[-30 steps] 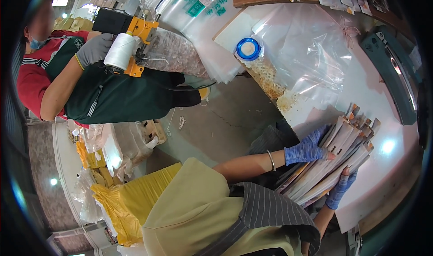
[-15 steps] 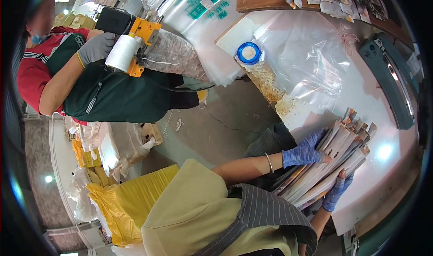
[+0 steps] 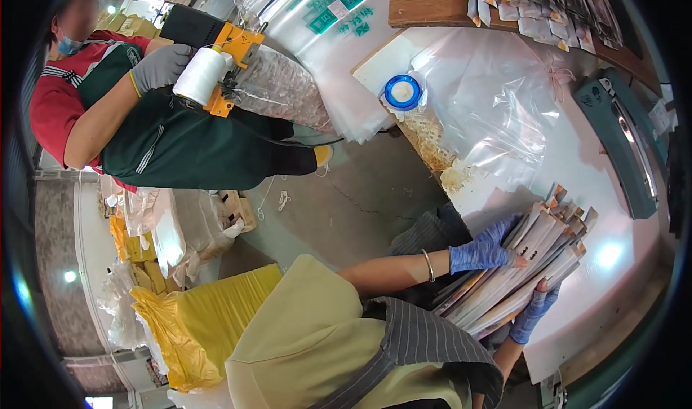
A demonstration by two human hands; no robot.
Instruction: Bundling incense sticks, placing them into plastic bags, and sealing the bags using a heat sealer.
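Between my two hands is a bundle of long, flat plastic packets (image 3: 515, 265), pale with brown and orange ends, standing slantwise over the near edge of the white table. My left hand (image 3: 484, 249), in a blue fingerless glove with a bangle at the wrist, grips the bundle from its left side, thumb on the face. From the lower right my right hand (image 3: 535, 309), gloved likewise, clasps the other side with its thumb on the packets. Most of its fingers are hidden behind them.
On the white table (image 3: 569, 149) lie clear plastic bags (image 3: 490, 99), a blue tape roll (image 3: 403, 92) and a green bag sealer (image 3: 620, 142). More packets (image 3: 540, 12) rest on a wooden board (image 3: 425, 1). At left a co-worker's gloved hand (image 3: 158, 66) holds a yellow sewing machine (image 3: 238, 45).
The view has shifted slightly. My hands keep hold of the bundle, with little change in its tilt. The co-worker and the sewing machine stay nearly in place.
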